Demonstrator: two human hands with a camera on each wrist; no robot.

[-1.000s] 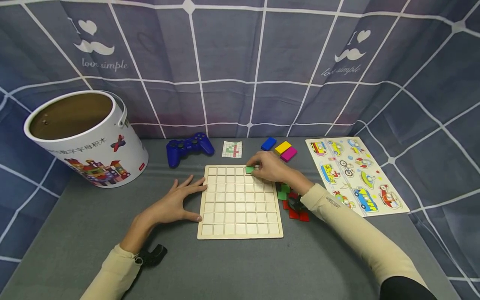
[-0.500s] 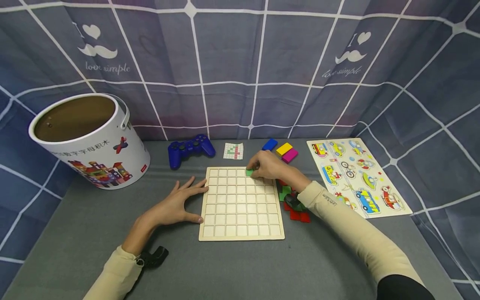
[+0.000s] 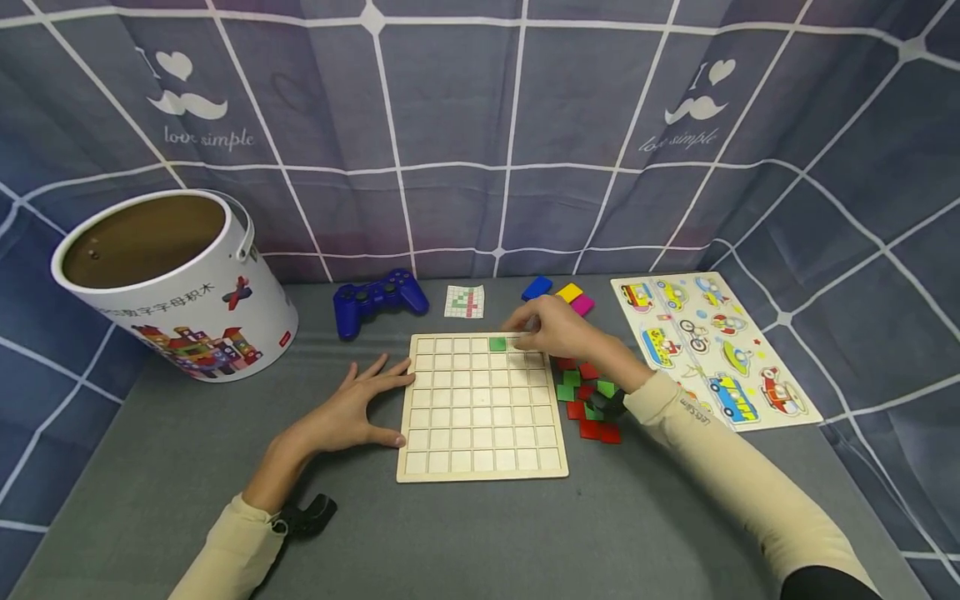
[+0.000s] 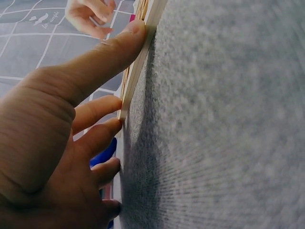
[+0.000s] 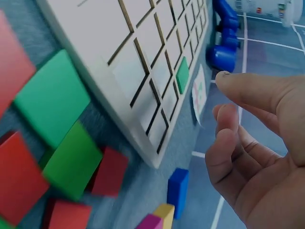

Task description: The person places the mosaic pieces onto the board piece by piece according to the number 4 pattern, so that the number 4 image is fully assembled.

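Watching remotely, I see the left hand (image 3: 349, 410) splayed against the grid board (image 3: 482, 418), the relaxed, empty right hand (image 3: 558, 330) near its green tile (image 3: 497, 344).

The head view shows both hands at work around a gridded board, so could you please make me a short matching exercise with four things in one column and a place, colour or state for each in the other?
Column one:
1. Left hand
2. Right hand
3. Tile on the board
4. Game controller

Column two:
A. Blue
B. By the board's far right corner, gripping nothing
C. Green
D. Touching the board's left edge

Right pairs: 1-D, 2-B, 3-C, 4-A
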